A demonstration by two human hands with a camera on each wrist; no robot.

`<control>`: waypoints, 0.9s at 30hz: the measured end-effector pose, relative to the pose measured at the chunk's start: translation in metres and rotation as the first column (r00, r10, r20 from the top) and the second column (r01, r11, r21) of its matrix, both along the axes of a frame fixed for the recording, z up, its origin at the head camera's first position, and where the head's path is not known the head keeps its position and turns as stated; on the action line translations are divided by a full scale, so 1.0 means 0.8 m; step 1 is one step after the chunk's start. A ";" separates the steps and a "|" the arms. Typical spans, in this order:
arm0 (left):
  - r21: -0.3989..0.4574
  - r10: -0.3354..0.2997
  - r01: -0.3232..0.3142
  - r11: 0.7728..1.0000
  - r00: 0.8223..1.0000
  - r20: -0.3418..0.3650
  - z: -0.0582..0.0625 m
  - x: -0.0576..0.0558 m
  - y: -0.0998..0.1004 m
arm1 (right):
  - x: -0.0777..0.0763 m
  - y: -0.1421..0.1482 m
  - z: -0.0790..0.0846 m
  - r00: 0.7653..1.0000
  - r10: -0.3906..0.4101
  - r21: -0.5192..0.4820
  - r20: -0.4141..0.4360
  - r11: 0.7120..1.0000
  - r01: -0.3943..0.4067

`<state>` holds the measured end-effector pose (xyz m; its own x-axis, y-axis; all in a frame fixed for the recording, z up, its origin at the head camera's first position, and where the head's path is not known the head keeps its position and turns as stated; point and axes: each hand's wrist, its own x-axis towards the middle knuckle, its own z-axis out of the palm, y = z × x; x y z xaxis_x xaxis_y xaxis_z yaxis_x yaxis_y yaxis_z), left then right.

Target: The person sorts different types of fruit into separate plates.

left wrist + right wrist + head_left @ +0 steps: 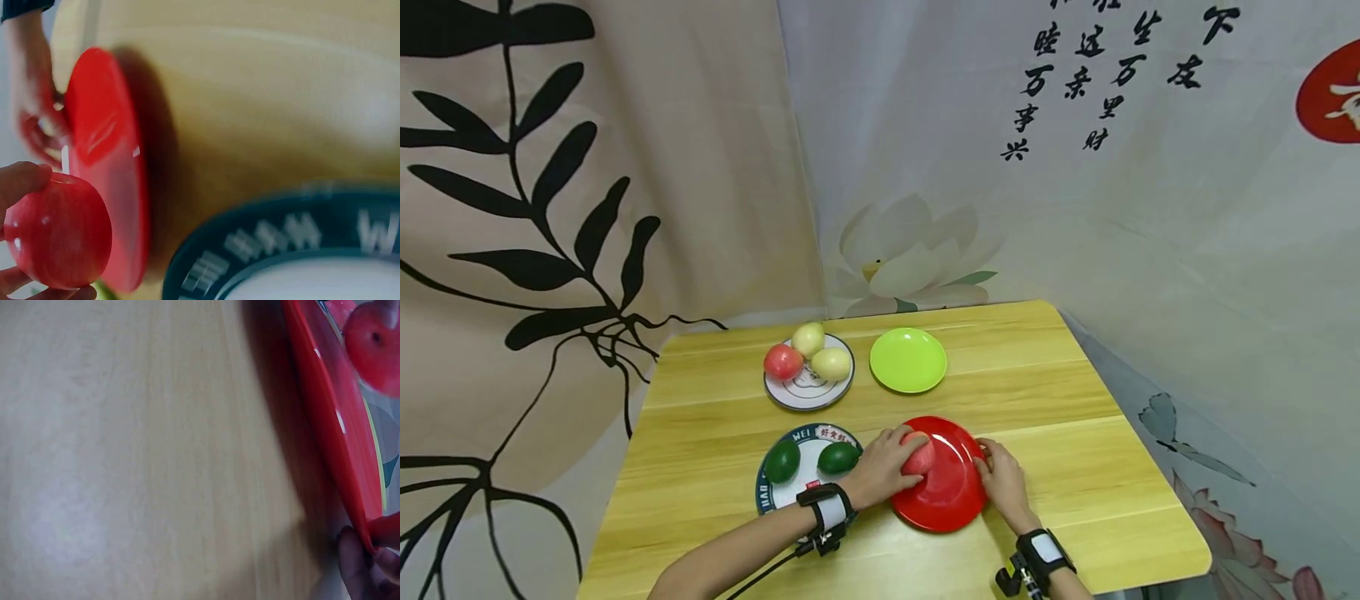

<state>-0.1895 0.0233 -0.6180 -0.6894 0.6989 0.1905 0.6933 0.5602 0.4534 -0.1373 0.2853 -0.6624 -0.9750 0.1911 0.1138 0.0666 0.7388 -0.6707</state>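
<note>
In the head view my left hand (880, 468) grips a red apple (919, 458) over the left part of a red plate (951, 504). The left wrist view shows thumb and fingers around that apple (62, 231), close to the plate (106, 112). My right hand (1006, 485) pinches the plate's right rim. In the right wrist view, its thumb lies on the upper face of the plate (328, 425) and its fingers are underneath; the apple (369, 350) appears at the upper right.
Beside my left hand, a teal-rimmed plate (788, 493) bears two green oval fruits (782, 461). Farther back, a white plate (801, 404) holds a red fruit (783, 362) and two pale yellow ones (831, 364). A green plate (908, 360) lies right of it on the wooden table (1075, 467).
</note>
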 end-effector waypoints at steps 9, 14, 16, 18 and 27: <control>-0.031 -0.097 0.095 0.995 0.994 -0.059 -0.038 -0.001 -0.004 | 0.000 -0.006 -0.004 1.000 0.000 -0.019 -0.005 1.000 0.000; -0.073 -0.112 0.112 0.991 0.994 0.000 -0.010 0.000 -0.008 | -0.002 0.000 -0.015 0.995 0.013 -0.034 -0.096 0.999 -0.016; -0.089 -0.090 0.090 0.992 0.996 0.010 0.007 -0.001 -0.013 | -0.002 0.000 -0.017 0.992 0.017 -0.033 -0.126 0.999 -0.022; -0.085 -0.056 0.053 0.995 0.998 -0.028 0.018 -0.009 -0.024 | -0.002 0.003 -0.026 0.986 0.030 -0.044 -0.165 0.998 -0.038; 0.150 0.295 -0.261 0.954 0.912 -0.286 0.016 -0.125 -0.147 | -0.003 0.007 -0.028 0.990 0.010 -0.017 -0.143 1.000 -0.013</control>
